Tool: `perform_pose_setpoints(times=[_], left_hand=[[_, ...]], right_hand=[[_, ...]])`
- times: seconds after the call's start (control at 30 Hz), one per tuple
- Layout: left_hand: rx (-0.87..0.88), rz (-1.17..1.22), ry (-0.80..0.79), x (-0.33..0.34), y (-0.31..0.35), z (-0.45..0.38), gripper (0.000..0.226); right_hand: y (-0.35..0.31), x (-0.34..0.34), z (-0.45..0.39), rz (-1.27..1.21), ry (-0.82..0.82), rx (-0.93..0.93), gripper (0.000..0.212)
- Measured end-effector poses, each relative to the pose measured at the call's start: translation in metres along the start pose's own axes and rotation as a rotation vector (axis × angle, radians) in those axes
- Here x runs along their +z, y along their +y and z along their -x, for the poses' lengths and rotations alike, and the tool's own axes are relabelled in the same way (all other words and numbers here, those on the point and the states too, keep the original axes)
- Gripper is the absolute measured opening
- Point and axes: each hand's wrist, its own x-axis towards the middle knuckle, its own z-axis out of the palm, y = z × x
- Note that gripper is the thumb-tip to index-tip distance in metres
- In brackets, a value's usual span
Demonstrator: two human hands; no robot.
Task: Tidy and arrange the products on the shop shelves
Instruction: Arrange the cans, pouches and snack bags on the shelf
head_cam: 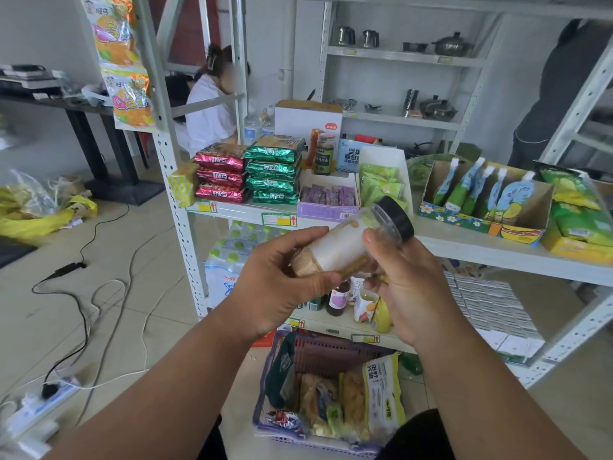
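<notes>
Clear smooth plastic jar (348,242) with frosted matt label and glossy black plastic lid (396,215). Behind jar, matt white painted metal shelf (481,249); on it glossy foil packets, red (220,174) and green (274,174), and printed matt cardboard tray (484,220). Below jar, purple plastic lattice basket (331,356) with shiny wrappers. Far above jar, polished steel pots (452,44).

A jar (351,242) lies tilted between both hands, the left hand (278,287) at its base, the right hand (404,287) nearer its lid, in front of the shelf (497,252). On that shelf, stacked packets (248,172) sit left, a tray of bars (328,200) in the middle, a pouch box (484,200) right. Below the hands, a basket (328,393) stands on the floor. Behind the shelving, a person (212,104) sits.
</notes>
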Motion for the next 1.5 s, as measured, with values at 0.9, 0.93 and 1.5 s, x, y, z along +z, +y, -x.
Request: perform_pose_setpoints(times=[0.9, 0.93, 1.5], left_hand=[[-0.209, 0.133, -0.003, -0.02, -0.002, 0.002, 0.05], [-0.202, 0.109, 0.0, -0.022, -0.005, 0.002, 0.047], [-0.16, -0.008, 0.044, -0.038, -0.032, 0.004, 0.057]], right_hand=[[0.009, -0.008, 0.0, -0.204, 0.04, 0.05, 0.018], [0.01, -0.008, 0.0, -0.189, 0.031, 0.042, 0.021], [0.025, -0.017, -0.005, 0.033, 0.04, -0.033, 0.055]])
